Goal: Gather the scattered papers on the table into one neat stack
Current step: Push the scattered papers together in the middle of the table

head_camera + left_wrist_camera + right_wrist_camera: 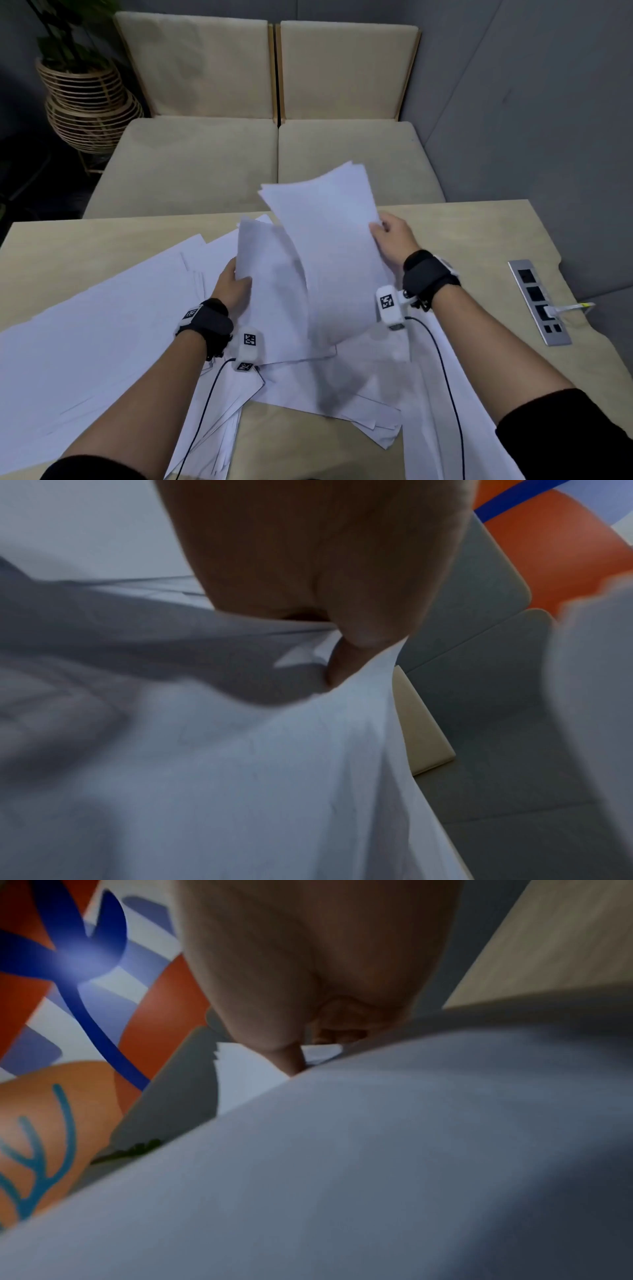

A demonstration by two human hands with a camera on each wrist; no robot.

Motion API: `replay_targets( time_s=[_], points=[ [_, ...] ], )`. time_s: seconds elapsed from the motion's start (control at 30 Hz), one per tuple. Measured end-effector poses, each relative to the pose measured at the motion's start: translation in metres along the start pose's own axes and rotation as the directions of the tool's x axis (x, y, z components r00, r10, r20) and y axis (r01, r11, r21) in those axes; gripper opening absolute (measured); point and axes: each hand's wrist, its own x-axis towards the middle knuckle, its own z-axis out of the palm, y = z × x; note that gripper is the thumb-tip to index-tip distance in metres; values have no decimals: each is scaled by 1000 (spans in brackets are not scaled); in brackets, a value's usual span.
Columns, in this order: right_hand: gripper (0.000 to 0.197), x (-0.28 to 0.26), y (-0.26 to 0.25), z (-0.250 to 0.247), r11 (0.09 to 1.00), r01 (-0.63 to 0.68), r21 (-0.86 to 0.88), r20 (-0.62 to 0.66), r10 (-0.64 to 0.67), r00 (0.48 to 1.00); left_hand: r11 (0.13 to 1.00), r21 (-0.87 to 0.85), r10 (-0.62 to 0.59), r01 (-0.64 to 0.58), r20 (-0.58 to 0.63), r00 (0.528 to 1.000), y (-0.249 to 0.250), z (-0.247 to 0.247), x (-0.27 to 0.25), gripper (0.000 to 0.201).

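Item: loose white paper sheets, spread in overlapping drifts over the pale wooden table, thickest along its left side and near edge, with more under both forearms

Item: raised bundle of white sheets, lifted clear of the table near the middle of its far edge; held by the right hand, which grips the bundle's right long edge, thumb on the upper face. Long axis runs from the near edge toward the far edge, leaning away

Item: smaller curled batch of white sheets, just left of the raised bundle and partly behind it; held by the left hand, which pinches its left edge. The left wrist view confirms thumb and finger closed on paper

Key relation: the two held batches lie side by side with long axes roughly parallel, hands on their outer edges; judged next step is to bring them together. Remaining scattered sheets lie mostly toward the left and near edges, nearer the left hand

Item: grey metal socket strip, set into the table's right edge

Status: gathering judged early; most sheets ungathered
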Motion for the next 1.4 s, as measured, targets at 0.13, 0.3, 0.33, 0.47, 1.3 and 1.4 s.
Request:
replay_targets(
  time_s=[0.13,0.3,0.33,0.47,1.3,1.4],
  points=[
    [37,-16,15,44,964,-199,-174,154,226,962,982,-169,-82,84,16,996,4,11,-6,31],
    [50,-40,27,83,932,-194,-305,319,292,902,941,-273,-197,200,40,980,-8,20,0,37],
    [50,-43,26,87,934,-161,-318,365,277,889,946,-253,-202,204,35,979,-10,22,0,39],
    [45,-41,29,83,905,-162,-393,362,314,878,986,53,-155,157,-33,987,-25,24,8,46],
    [90,-32,74,9,749,-579,-322,-186,550,815,989,146,45,-7,-254,966,1,23,12,36],
    [85,-37,69,14,768,-478,-426,-215,427,878,989,151,36,2,-251,967,0,22,13,36]
  ],
)
